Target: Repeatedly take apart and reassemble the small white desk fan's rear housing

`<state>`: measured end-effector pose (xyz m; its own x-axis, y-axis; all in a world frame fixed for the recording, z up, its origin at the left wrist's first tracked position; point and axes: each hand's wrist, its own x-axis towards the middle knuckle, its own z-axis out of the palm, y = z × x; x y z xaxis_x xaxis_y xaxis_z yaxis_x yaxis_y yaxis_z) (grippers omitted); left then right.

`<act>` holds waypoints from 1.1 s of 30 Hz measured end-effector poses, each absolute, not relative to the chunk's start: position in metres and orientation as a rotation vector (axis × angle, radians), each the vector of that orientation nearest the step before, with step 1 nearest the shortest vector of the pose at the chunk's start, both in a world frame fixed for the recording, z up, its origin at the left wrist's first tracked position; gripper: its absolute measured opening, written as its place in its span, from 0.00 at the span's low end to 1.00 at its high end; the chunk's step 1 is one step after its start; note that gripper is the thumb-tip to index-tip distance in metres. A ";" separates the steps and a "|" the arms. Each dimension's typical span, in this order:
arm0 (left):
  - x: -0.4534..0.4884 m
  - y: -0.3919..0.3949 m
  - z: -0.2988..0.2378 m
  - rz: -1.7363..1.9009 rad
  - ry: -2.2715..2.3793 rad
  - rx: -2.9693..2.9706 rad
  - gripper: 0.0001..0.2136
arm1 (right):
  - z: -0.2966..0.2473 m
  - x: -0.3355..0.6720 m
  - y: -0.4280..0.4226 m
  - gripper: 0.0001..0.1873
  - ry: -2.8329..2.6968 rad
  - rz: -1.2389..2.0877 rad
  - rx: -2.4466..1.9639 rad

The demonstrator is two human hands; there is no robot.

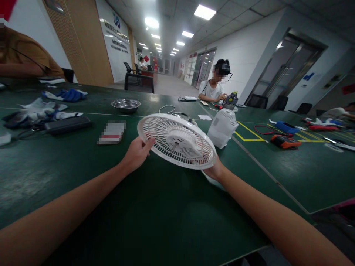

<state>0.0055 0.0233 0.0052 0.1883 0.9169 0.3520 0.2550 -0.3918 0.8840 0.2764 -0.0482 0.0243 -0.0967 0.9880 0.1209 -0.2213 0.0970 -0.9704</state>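
Observation:
A round white fan grille [177, 140] is held tilted above the green table [111, 207], its ribbed inner face turned up toward me. My left hand [137, 153] grips its left rim with fingers closed round the edge. My right hand [214, 170] is under the lower right rim and holds it from below; the fingers are mostly hidden by the grille. Just behind the grille on the right stands the white fan body [222, 127].
A steel bowl [125, 105], a black flat case [68, 124], blue gloves [70, 95] and cloths lie at the left. A white cable [168, 108] is behind the grille. Orange meter [285, 142] and tools lie right. A seated person [215, 87] works across the table.

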 end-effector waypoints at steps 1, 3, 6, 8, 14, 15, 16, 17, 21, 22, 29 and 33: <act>0.005 0.027 0.002 1.216 1.063 1.719 0.23 | 0.025 0.280 -0.046 0.23 -1.162 1.233 -0.948; 0.003 0.033 -0.003 1.168 1.006 1.588 0.22 | 0.029 0.285 -0.043 0.22 -1.193 1.068 -1.042; 0.000 0.036 -0.002 1.169 0.941 1.347 0.22 | 0.036 0.288 -0.045 0.23 -1.349 0.835 -1.142; -0.001 0.033 0.006 1.152 0.873 1.170 0.26 | 0.039 0.287 -0.049 0.26 -1.462 0.697 -1.192; 0.000 0.026 0.025 0.984 0.867 0.956 0.16 | 0.033 0.285 -0.052 0.33 -1.774 0.397 -1.297; 0.001 0.026 0.025 1.007 0.879 0.956 0.12 | 0.032 0.285 -0.051 0.34 -1.810 0.389 -1.295; 0.001 0.027 0.023 1.027 0.890 0.959 0.09 | 0.031 0.286 -0.050 0.34 -1.845 0.387 -1.292; 0.001 0.029 0.021 1.032 0.900 0.967 0.07 | 0.032 0.287 -0.049 0.35 -1.880 0.384 -1.287; 0.002 0.035 0.014 0.942 0.967 1.012 0.07 | 0.035 0.291 -0.046 0.40 -2.020 0.331 -1.269; 0.002 0.036 0.012 0.932 0.983 1.026 0.07 | 0.036 0.292 -0.045 0.40 -2.042 0.328 -1.255; 0.001 0.038 0.008 0.952 1.059 1.120 0.08 | 0.032 0.315 -0.026 0.28 -1.790 0.064 -1.241; 0.000 0.039 0.005 0.984 1.072 1.174 0.08 | 0.022 0.329 -0.011 0.33 -1.727 -0.076 -1.409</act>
<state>-0.0003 0.0389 0.0051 0.2159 0.9689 -0.1207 -0.0368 0.1316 0.9906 0.3291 -0.0110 0.0218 0.0315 0.7618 0.6470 0.8160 0.3542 -0.4568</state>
